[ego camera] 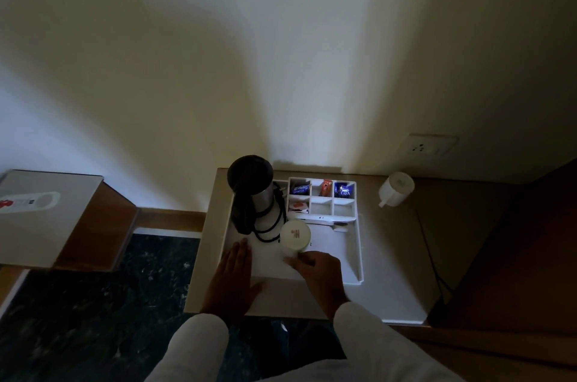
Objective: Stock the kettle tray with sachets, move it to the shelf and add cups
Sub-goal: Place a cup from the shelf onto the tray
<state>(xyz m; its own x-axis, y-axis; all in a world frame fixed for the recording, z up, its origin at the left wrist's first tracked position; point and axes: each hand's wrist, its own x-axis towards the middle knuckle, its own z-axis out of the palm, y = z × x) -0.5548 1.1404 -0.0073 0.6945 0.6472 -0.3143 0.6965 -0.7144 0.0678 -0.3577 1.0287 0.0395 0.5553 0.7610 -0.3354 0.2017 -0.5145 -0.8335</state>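
Note:
A white kettle tray [356, 260] lies on a pale shelf top [390, 256] against the wall. At the tray's back left stands a black and steel kettle [251, 186] with its black cord coiled beside it. The divided back section holds blue sachets [300, 188], a red sachet [326, 188], another blue sachet [344, 190] and a white sachet with red print [298, 206]. My right hand [318, 269] grips a white cup [295, 238] upside down on the tray floor. My left hand [235, 269] lies flat, fingers apart, on the tray's front left.
A second white cup [396, 188] lies on its side on the shelf, right of the tray. A wall socket [429, 147] is above it. A black cable [432, 263] runs down the shelf's right side. A wooden table [53, 219] with white paper stands left, over dark floor.

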